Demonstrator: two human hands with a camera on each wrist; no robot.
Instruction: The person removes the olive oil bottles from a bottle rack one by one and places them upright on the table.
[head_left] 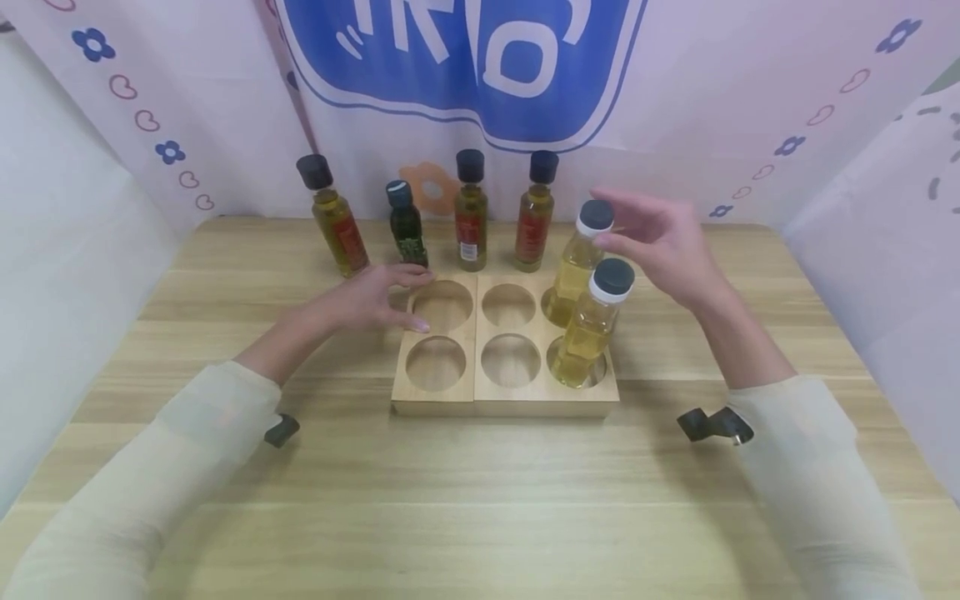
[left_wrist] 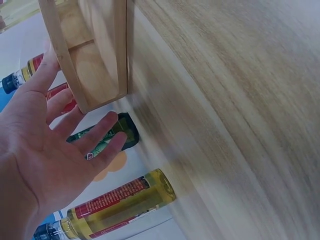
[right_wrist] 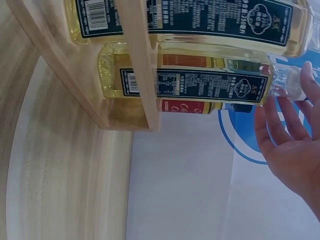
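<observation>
In the head view, a wooden holder (head_left: 474,392) with two rows of round holes stands mid-table. My left hand (head_left: 367,298) lies at its left side, fingers spread, thumb over the top. The left wrist view shows the palm and loosely extended fingers of that hand (left_wrist: 45,135) against the holder's wall (left_wrist: 60,45). Two clear bottles of pale yellow oil fill the right column: the front bottle (head_left: 588,333) and the rear bottle (head_left: 573,271). My right hand (head_left: 663,250) is at the rear bottle's neck, with relaxed, extended fingers beside it in the right wrist view.
Behind the holder stand a slim oil bottle (head_left: 341,229) at left, a dark green bottle (head_left: 407,229), and two red-labelled bottles, one in the middle (head_left: 471,225) and another (head_left: 534,225) to its right. A printed white curtain (head_left: 675,117) hangs behind the wooden table (head_left: 420,500).
</observation>
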